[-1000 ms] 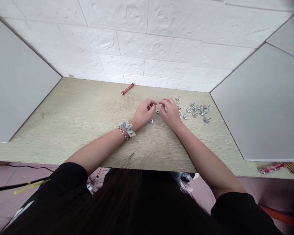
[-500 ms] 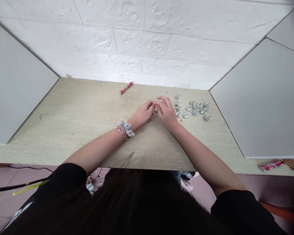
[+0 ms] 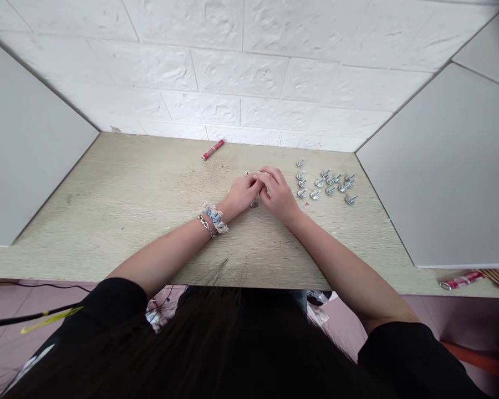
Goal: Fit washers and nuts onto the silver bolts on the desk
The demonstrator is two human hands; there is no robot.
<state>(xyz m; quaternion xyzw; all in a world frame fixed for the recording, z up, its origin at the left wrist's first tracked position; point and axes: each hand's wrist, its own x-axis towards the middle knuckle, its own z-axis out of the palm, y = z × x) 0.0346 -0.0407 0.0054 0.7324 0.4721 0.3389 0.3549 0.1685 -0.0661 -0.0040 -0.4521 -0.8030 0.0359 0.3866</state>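
Note:
Fingers bent, my left hand [image 3: 242, 193] and my right hand [image 3: 278, 195] meet over the middle of the table. Their fingertips touch and overlap, closed on something small that they hide. A tiny metal tip [image 3: 247, 173] shows just beyond my left fingers. Below them, a small round metal piece [image 3: 254, 204] peeks out at table level; I cannot tell whether it is held. To the right of my right hand stand several metal bolts with washers [image 3: 319, 183], most with the shank pointing up.
A red marker-like tube [image 3: 213, 150] lies near the white brick wall [image 3: 261, 72]. White panels border the table [image 3: 108, 221] at left [image 3: 29, 149] and right [image 3: 449, 177]. Another red tube [image 3: 461, 280] and thin wooden sticks [image 3: 497, 282] lie at the front right corner.
My right fingers have moved slightly left and curled down over my left fingertips. The metal bit that showed between the hands is hidden; a metal tip now shows beyond my left fingers.

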